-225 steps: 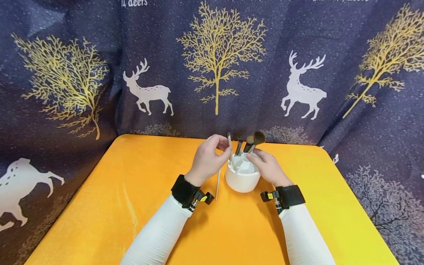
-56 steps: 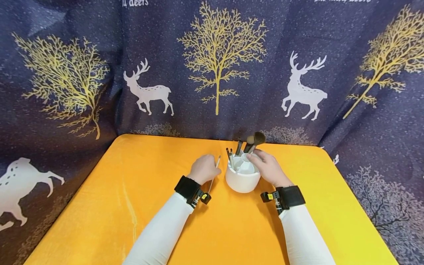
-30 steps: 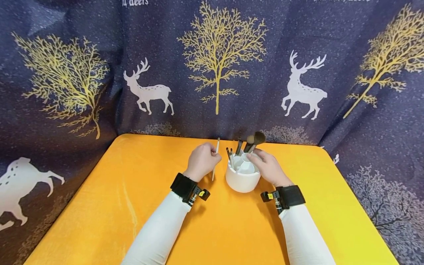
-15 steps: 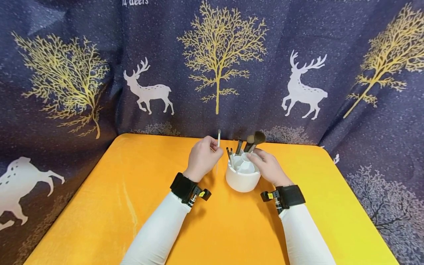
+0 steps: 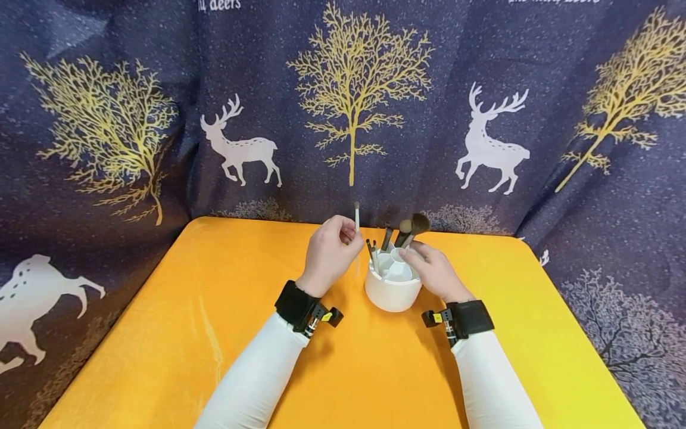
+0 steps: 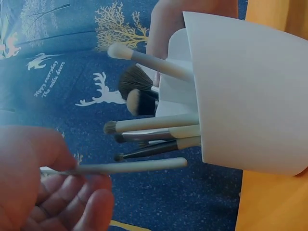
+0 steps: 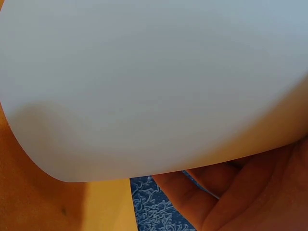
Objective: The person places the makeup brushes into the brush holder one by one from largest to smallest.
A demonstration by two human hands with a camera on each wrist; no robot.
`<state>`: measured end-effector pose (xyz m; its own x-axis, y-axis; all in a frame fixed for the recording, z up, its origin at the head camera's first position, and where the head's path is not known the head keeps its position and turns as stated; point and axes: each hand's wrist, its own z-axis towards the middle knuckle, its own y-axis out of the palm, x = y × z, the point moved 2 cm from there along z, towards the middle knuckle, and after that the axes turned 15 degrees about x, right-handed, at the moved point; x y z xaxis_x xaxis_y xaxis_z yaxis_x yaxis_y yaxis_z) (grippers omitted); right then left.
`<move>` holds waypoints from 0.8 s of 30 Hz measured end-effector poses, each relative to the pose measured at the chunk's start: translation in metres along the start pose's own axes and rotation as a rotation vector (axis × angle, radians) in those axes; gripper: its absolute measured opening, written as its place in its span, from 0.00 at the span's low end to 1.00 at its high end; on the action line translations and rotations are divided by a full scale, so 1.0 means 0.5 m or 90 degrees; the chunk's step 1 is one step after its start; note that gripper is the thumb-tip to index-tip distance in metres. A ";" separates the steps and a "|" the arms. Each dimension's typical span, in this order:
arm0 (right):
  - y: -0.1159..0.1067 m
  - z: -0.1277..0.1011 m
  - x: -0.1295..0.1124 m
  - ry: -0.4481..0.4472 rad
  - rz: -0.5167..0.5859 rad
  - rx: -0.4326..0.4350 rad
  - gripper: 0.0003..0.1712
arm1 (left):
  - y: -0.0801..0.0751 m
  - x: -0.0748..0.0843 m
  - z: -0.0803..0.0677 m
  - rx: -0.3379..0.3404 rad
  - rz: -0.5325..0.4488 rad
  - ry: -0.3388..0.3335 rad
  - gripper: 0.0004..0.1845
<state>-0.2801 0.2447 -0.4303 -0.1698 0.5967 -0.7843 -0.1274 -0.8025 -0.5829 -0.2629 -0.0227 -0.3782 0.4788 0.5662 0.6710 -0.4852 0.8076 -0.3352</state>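
Observation:
In the head view my left hand point(image 5: 329, 253) pinches a slim pale makeup brush point(image 5: 356, 218), bristles up, just left of a round white brush holder point(image 5: 393, 296). The left wrist view has the brush's handle end point(image 6: 179, 162) near the holder's rim point(image 6: 198, 96), apart from it. My right hand point(image 5: 438, 275) grips the holder's right side, its thumb over the rim by the inner ring. Several makeup brushes stand in the holder, among them a large fluffy one point(image 5: 420, 223) at the back and thin ones point(image 5: 374, 257) at the left. In the right wrist view the holder's wall point(image 7: 144, 96) hides most of the fingers.
The holder stands on an orange-yellow table point(image 5: 241, 333) toward its far edge. Behind the table hangs a dark blue cloth point(image 5: 300, 119) with printed deer and trees. Each wrist wears a black strap point(image 5: 293, 304) with a small camera.
A brush that my left hand held at the holder now stands in it. That hand has picked another brush off the table, raised it upright and brought it rightward. My right hand stays put.

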 end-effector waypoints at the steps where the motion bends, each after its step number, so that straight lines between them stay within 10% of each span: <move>1: 0.000 0.000 0.000 0.000 0.000 -0.001 0.51 | 0.000 0.001 0.000 0.002 -0.008 0.006 0.09; 24: 0.002 0.004 -0.001 -0.008 -0.011 0.007 0.48 | 0.000 0.019 -0.005 0.041 -0.107 0.132 0.09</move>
<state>-0.2821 0.2438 -0.4300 -0.1791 0.6102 -0.7717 -0.1405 -0.7922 -0.5938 -0.2563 -0.0170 -0.3736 0.6930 0.4520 0.5616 -0.4282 0.8848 -0.1837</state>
